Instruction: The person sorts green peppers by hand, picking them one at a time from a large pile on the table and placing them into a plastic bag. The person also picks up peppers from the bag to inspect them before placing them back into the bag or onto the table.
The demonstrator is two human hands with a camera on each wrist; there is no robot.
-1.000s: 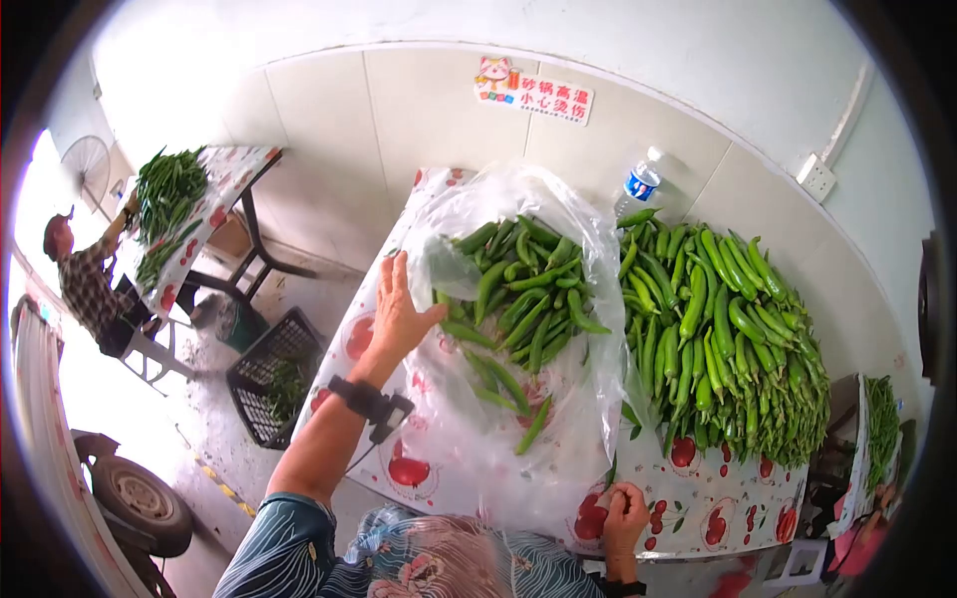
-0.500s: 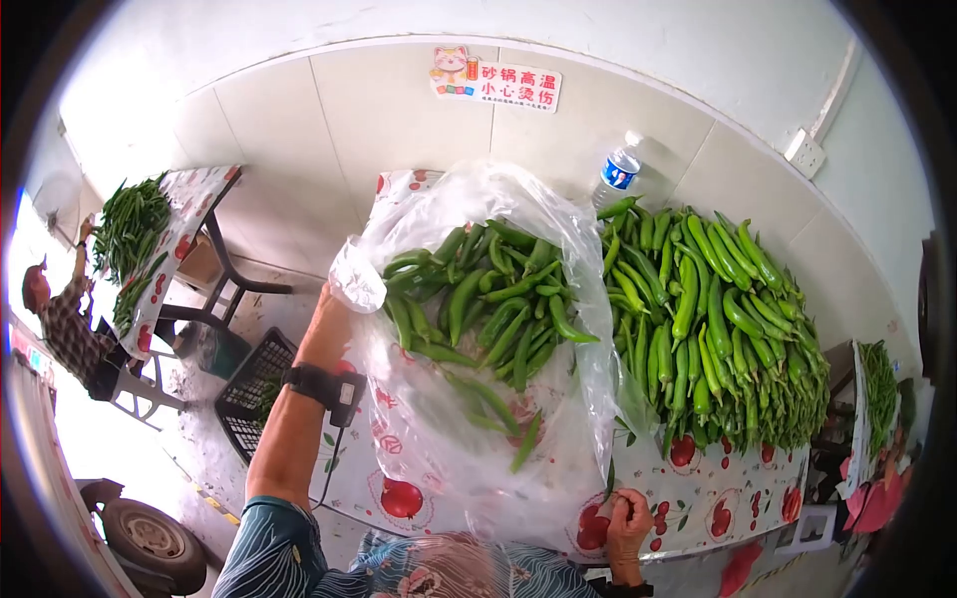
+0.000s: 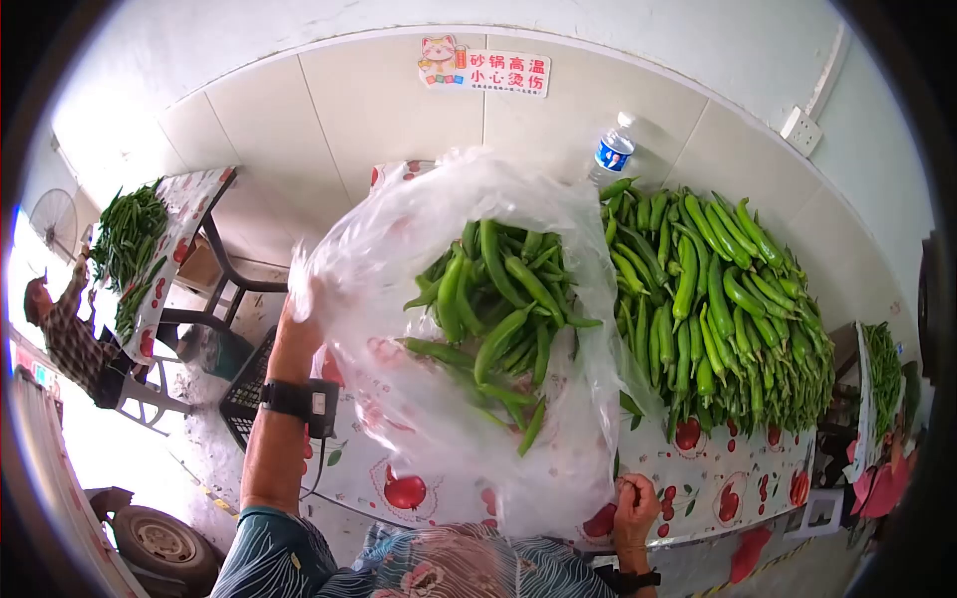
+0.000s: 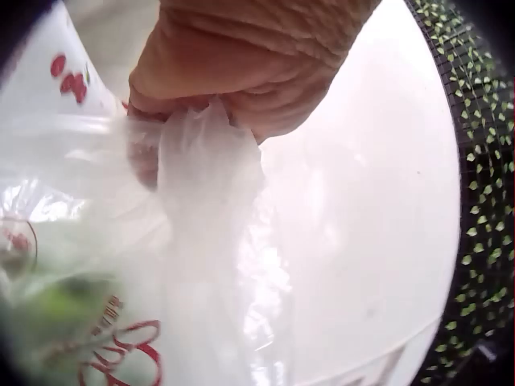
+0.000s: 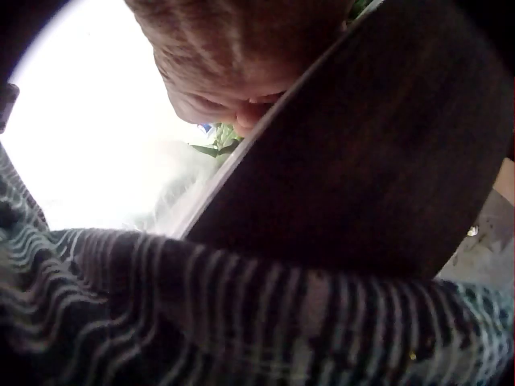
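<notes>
A clear plastic bag (image 3: pixel 369 289) lies spread on the table with a heap of green peppers (image 3: pixel 498 289) in and on it. At its left side my left hand (image 4: pixel 241 72) grips gathered film, which hangs from the fist in the left wrist view. In the head view, film mostly covers that hand. My right hand (image 3: pixel 635 508) rests at the table's front edge, fingers bent, right by the bag's lower right corner. Its fingertips are partly hidden behind the table edge (image 5: pixel 241 153) in the right wrist view, so I cannot tell whether they pinch anything.
A large pile of green peppers (image 3: pixel 718 319) covers the table's right side. A water bottle (image 3: pixel 613 154) stands behind it by the wall. At left are a black crate (image 3: pixel 244 389) and a second table (image 3: pixel 204 194), where another person (image 3: pixel 75 329) sits by green vegetables.
My left hand first lay open over the bag's left side, then took hold of the film and drew it left and up. Peppers in the bag have shifted. The right hand has stayed nearly in place.
</notes>
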